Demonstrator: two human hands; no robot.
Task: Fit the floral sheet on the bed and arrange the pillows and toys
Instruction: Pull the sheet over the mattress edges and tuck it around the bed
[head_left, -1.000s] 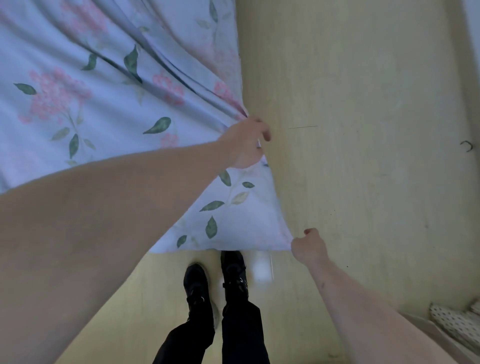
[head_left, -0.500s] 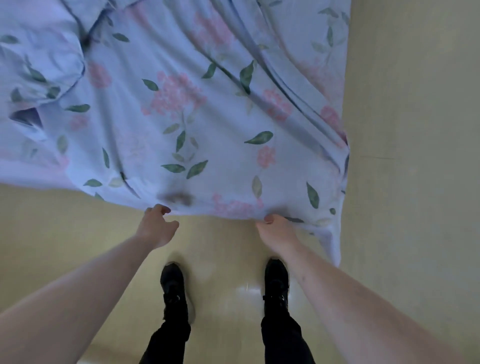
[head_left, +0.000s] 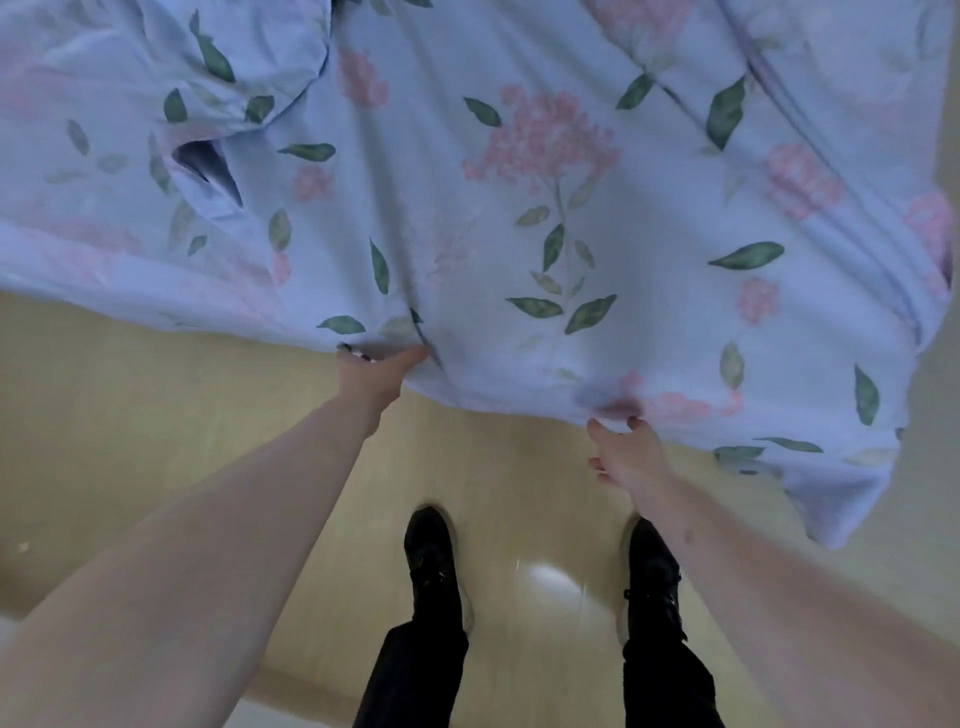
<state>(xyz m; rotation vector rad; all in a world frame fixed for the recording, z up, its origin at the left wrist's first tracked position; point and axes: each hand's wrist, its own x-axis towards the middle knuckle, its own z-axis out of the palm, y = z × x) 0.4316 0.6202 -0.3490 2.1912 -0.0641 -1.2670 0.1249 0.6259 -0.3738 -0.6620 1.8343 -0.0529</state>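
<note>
The floral sheet (head_left: 519, 208), pale blue with pink flower clusters and green leaves, spreads across the upper half of the head view and hangs above the floor. My left hand (head_left: 371, 376) grips its near hem left of centre, thumb and fingers pinching the cloth. My right hand (head_left: 626, 457) holds the hem further right, its fingertips tucked under the edge. A loose corner of the sheet droops at the right. No bed, pillows or toys show.
Yellowish glossy floor (head_left: 156, 441) lies below the sheet. My two feet in black shoes (head_left: 434, 566) stand on it straight beneath my hands, with black trouser legs below. A pale wall strip shows at the far right edge.
My view swung left, bringing more of the sheet into sight. My left hand left the side edge and took the near hem; both hands now hold that hem, spread wider.
</note>
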